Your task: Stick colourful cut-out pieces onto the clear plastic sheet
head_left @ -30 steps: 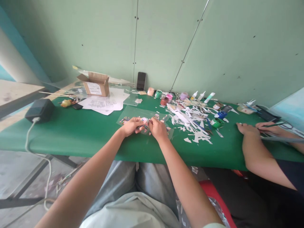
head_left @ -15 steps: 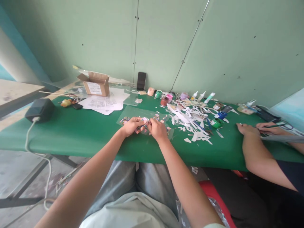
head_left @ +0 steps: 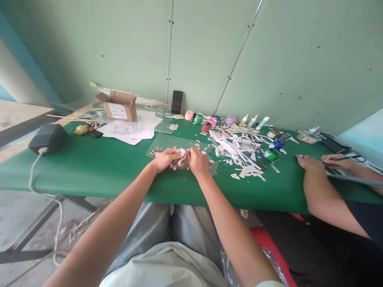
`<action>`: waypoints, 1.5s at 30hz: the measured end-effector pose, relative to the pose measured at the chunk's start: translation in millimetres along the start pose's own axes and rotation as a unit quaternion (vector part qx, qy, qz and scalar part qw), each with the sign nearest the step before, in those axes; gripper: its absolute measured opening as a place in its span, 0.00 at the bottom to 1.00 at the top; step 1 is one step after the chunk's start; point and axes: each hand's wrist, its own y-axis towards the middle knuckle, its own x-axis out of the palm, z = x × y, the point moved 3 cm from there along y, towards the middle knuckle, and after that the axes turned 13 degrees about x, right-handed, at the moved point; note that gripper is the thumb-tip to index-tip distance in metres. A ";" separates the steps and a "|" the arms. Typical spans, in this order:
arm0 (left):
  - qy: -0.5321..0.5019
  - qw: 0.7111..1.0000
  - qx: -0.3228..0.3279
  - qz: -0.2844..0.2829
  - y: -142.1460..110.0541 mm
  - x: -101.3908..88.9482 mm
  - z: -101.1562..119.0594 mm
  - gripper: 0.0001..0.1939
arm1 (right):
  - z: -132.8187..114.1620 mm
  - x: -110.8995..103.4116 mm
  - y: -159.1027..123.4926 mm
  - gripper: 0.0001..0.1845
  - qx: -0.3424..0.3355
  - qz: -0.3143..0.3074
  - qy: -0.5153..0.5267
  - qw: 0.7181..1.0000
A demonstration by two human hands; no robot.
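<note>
My left hand (head_left: 166, 159) is closed on a small, pale, colourful piece (head_left: 181, 152), perhaps a painted cutout; its exact kind is too small to make out. Close beside it, my right hand (head_left: 198, 160) is pinched at the same piece's right edge, with the fingertips largely hidden. Both hands are just above a clear plastic sheet (head_left: 167, 141) lying on the green table. Small painted pieces (head_left: 156, 152) in pink and dark colours are scattered on that sheet, some of them covered by my hands.
White paper scraps (head_left: 239, 153) spread to the right, near open paint jars (head_left: 206, 127). Printed sheets (head_left: 128, 130) and a cardboard box (head_left: 119, 107) stand left, with a black adapter (head_left: 48, 137) and its cable. A phone (head_left: 177, 101) leans on the wall. At right, a co-worker's hand (head_left: 338, 161) holds a pen-like tool.
The small piece has turned slightly between my fingers, and my hands stay in nearly the same place. The whole view has shifted a little.
</note>
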 end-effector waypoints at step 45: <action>-0.025 0.999 -0.026 0.003 0.9 -1.4 -2.6 0.23 | 3.0 2.7 1.8 0.10 -0.008 -0.005 0.010 1.000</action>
